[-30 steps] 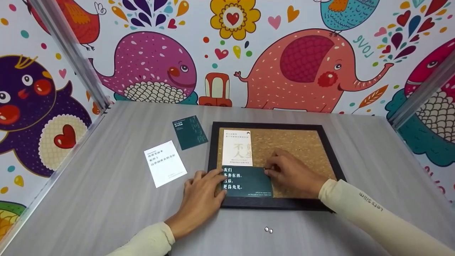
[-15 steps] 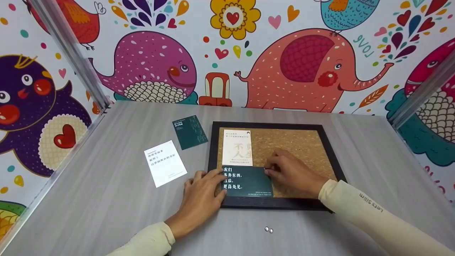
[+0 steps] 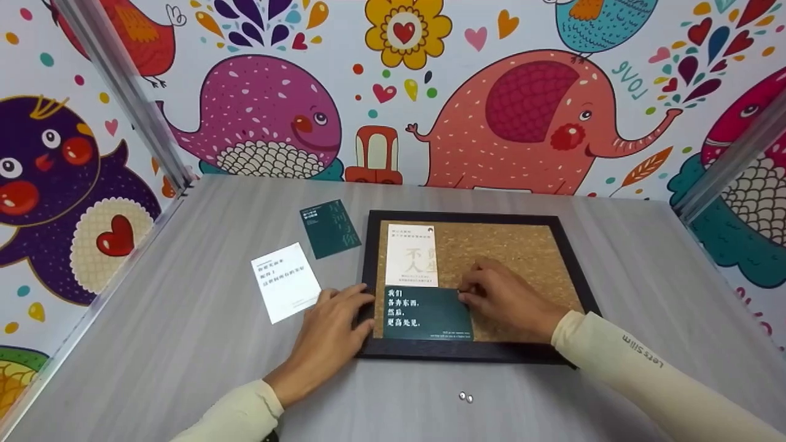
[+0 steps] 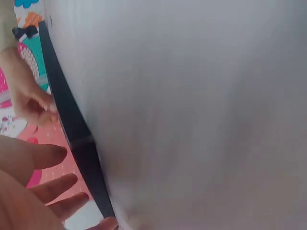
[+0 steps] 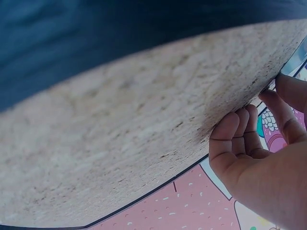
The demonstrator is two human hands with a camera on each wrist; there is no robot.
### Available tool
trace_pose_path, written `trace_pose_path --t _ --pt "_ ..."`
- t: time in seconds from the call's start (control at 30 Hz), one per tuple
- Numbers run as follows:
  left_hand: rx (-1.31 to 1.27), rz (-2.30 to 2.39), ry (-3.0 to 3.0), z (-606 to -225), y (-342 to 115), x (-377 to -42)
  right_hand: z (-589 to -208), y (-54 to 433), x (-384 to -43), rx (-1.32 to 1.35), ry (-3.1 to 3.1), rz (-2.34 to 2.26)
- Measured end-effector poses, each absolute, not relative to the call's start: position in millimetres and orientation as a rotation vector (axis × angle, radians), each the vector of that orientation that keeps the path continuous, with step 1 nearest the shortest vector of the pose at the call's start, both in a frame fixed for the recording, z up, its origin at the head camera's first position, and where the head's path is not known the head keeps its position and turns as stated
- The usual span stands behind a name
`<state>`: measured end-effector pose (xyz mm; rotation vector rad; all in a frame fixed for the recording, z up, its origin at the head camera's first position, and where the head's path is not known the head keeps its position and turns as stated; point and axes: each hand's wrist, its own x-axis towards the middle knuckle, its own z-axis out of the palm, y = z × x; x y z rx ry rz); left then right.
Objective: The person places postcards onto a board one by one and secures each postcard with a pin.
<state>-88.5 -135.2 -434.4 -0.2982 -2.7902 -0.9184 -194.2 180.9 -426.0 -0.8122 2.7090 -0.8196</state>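
A cork board point(image 3: 516, 252) in a black frame lies on the table. A dark green card point(image 3: 424, 313) with white lettering lies on its lower left, just below a white card point(image 3: 402, 245). My right hand point(image 3: 506, 301) is at the green card's upper right corner, thumb and forefinger pinching a small thumbtack that the fingers mostly hide. In the right wrist view its other fingers point(image 5: 225, 127) bend against the cork. Along the frame's left side, my left hand point(image 3: 331, 328) is spread with relaxed fingers and holds nothing; the left wrist view shows them beside the black edge point(image 4: 72, 124).
Two silver thumbtacks point(image 3: 466, 397) lie on the table in front of the board. Left of the frame are a loose white card point(image 3: 285, 282), partly behind the left hand, and another green card point(image 3: 330, 229). A cartoon-printed wall point(image 3: 393, 92) stands behind the table.
My left hand has slid left off the green card to the frame's left edge. The right hand stays at the card's corner.
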Motion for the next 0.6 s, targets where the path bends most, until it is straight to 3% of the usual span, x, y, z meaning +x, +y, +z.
trace_pose_path --t 0.6 --pt "-0.168 -0.765 -2.867 -434.6 -238.0 -123.0 -424.7 180.0 -193.2 -0.792 2.724 -0.795"
